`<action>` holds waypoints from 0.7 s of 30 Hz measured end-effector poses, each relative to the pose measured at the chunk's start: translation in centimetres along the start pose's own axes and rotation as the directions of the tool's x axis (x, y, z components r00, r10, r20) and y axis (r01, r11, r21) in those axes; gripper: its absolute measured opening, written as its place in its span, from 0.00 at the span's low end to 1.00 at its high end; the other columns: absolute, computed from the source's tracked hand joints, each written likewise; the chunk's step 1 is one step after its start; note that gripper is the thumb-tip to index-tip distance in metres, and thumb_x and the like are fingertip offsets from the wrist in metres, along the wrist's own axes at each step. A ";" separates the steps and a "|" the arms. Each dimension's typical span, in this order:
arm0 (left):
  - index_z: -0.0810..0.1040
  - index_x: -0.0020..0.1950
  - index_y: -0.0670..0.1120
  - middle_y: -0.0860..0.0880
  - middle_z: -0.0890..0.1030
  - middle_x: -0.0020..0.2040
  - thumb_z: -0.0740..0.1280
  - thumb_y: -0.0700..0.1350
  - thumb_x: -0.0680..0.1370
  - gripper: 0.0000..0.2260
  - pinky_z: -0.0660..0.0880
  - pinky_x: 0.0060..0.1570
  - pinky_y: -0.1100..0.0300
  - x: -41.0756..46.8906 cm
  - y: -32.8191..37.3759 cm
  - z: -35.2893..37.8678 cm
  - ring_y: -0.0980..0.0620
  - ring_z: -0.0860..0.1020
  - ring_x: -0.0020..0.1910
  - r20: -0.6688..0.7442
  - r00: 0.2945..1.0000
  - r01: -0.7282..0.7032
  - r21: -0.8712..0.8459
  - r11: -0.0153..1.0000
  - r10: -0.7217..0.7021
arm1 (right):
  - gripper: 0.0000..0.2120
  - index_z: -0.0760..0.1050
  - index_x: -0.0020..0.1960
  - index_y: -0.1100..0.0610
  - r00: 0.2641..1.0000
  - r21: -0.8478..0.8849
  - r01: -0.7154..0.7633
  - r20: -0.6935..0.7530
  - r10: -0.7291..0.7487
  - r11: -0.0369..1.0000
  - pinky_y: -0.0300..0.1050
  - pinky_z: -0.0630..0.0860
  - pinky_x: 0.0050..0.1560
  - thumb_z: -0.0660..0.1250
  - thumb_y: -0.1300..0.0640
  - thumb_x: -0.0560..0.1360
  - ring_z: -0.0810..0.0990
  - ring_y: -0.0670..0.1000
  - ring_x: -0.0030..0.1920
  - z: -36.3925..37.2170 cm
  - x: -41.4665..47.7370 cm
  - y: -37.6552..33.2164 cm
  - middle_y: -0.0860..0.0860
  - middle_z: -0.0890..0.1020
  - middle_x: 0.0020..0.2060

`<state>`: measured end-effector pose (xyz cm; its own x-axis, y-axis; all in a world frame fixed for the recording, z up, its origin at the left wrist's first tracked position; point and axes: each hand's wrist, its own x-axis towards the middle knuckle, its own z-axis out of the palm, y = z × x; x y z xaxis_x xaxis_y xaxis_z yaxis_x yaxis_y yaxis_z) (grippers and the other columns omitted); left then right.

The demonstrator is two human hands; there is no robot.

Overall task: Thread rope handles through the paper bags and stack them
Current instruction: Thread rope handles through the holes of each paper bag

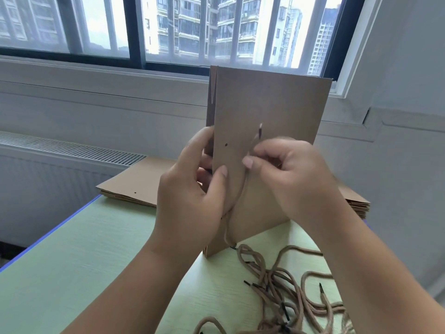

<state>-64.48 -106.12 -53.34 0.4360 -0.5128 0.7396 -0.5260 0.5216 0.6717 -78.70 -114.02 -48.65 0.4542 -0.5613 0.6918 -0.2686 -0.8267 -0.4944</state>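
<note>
Your left hand point(192, 189) grips the light, probably crease-prone paper bag point(265, 104) by its edge; right hand point(284, 174) pinches the limp rope point(237, 201), stiff tip just above.

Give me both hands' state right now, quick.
Left hand: gripping the edge of the upright flat brown paper bag.
Right hand: pinching the tan rope handle just below its dark tip.
</note>
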 end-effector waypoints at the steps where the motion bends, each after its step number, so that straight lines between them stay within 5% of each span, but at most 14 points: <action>1: 0.73 0.68 0.67 0.55 0.82 0.43 0.70 0.35 0.79 0.29 0.80 0.35 0.51 0.0 0.0 0.0 0.49 0.81 0.35 -0.006 1.000 0.001 0.016 1.000 -0.001 | 0.11 0.78 0.35 0.53 1.000 -0.045 -0.002 -0.007 0.002 0.999 0.41 0.69 0.37 0.72 0.54 0.76 0.74 0.47 0.37 0.2 0.0 0.1 0.49 0.77 0.34; 5: 0.69 0.73 0.66 0.57 0.81 0.44 0.70 0.36 0.79 0.32 0.81 0.36 0.48 -0.1 -0.1 0.0 0.47 0.82 0.36 -0.007 1.000 0.008 0.039 0.999 -0.008 | 0.12 0.73 0.36 0.57 0.998 -0.104 0.052 0.038 -0.049 0.993 0.44 0.70 0.38 0.66 0.55 0.77 0.72 0.48 0.36 0.1 0.0 -0.2 0.49 0.73 0.33; 7: 0.67 0.75 0.65 0.57 0.82 0.45 0.70 0.35 0.79 0.33 0.81 0.36 0.47 0.0 -0.2 -0.1 0.47 0.82 0.36 -0.005 1.000 0.003 0.048 0.999 -0.003 | 0.06 0.75 0.44 0.52 0.993 0.034 0.015 0.119 -0.019 0.999 0.51 0.73 0.38 0.63 0.60 0.77 0.75 0.51 0.34 0.2 -0.2 -0.5 0.51 0.76 0.33; 9: 0.67 0.74 0.67 0.57 0.82 0.45 0.70 0.35 0.78 0.34 0.80 0.34 0.47 0.0 -0.2 -0.1 0.46 0.81 0.34 0.001 1.000 -0.009 0.044 0.999 0.009 | 0.13 0.77 0.50 0.49 0.984 0.262 -0.089 0.173 0.044 0.961 0.55 0.73 0.35 0.58 0.62 0.75 0.73 0.53 0.30 0.3 -0.3 -0.8 0.50 0.76 0.32; 13: 0.68 0.74 0.68 0.55 0.82 0.45 0.70 0.35 0.79 0.34 0.80 0.34 0.46 0.1 -0.2 -0.1 0.46 0.81 0.34 0.008 1.000 -0.011 0.039 0.999 0.010 | 0.10 0.78 0.49 0.51 0.951 0.520 -0.281 0.261 0.163 0.807 0.46 0.67 0.28 0.59 0.61 0.75 0.64 0.48 0.26 0.3 -0.2 -1.2 0.47 0.68 0.28; 16: 0.68 0.74 0.68 0.56 0.82 0.45 0.71 0.35 0.79 0.34 0.81 0.35 0.49 0.0 -0.1 -0.2 0.47 0.81 0.35 0.014 1.000 -0.019 0.018 1.000 0.018 | 0.04 0.77 0.43 0.50 0.952 0.408 -0.261 0.259 0.163 0.875 0.44 0.62 0.29 0.66 0.52 0.75 0.63 0.48 0.26 0.0 -0.2 -1.3 0.44 0.65 0.24; 21: 0.67 0.75 0.66 0.57 0.82 0.44 0.71 0.36 0.79 0.33 0.79 0.33 0.56 0.0 -0.1 -0.1 0.48 0.81 0.35 0.016 1.000 -0.022 0.024 0.999 0.022 | 0.25 0.71 0.29 0.54 0.915 0.131 -0.271 0.342 0.214 0.954 0.39 0.61 0.27 0.64 0.43 0.81 0.62 0.45 0.25 -0.3 0.0 -2.6 0.44 0.63 0.22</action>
<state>-64.33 -106.10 -53.35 0.4124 -0.5122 0.7533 -0.5532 0.5162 0.6539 -78.31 -111.90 -47.24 0.6488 -0.6770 0.3475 -0.2685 -0.6309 -0.7279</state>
